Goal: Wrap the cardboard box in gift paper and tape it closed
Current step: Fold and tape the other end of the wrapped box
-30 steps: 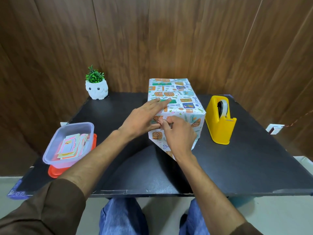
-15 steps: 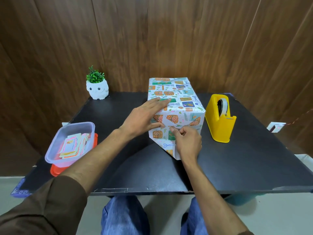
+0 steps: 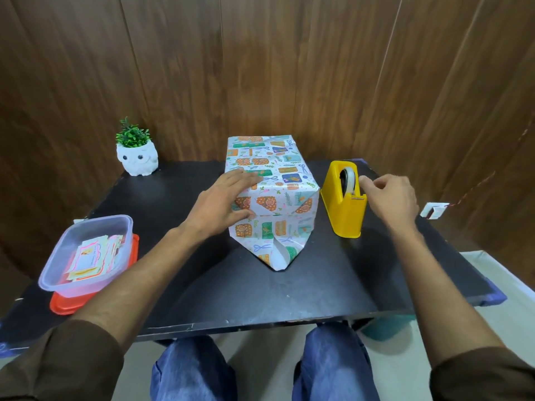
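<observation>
Head view: I see left hand (image 3: 223, 204) flat, fingers straight, pressing near-left corner of cardboard box wrapped in white patterned gift paper (image 3: 278, 169), mid black table (image 3: 231, 290), toward far edge. Pointed paper flap (image 3: 278, 253) loose at box's near end. Right hand (image 3: 389, 198) curled at yellow plastic tape dispenser (image 3: 344, 215) just right of box; I can't tell whether it pinches tape.

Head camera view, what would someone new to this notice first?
The gift-wrapped box stands out at the centre of the black table, with the left hand pressed flat on its near left corner and a loose paper flap pointing toward the person. Just right of it, the right hand reaches to the tape roll in the bright yellow tape dispenser; whether it pinches tape yet is unclear.
</observation>
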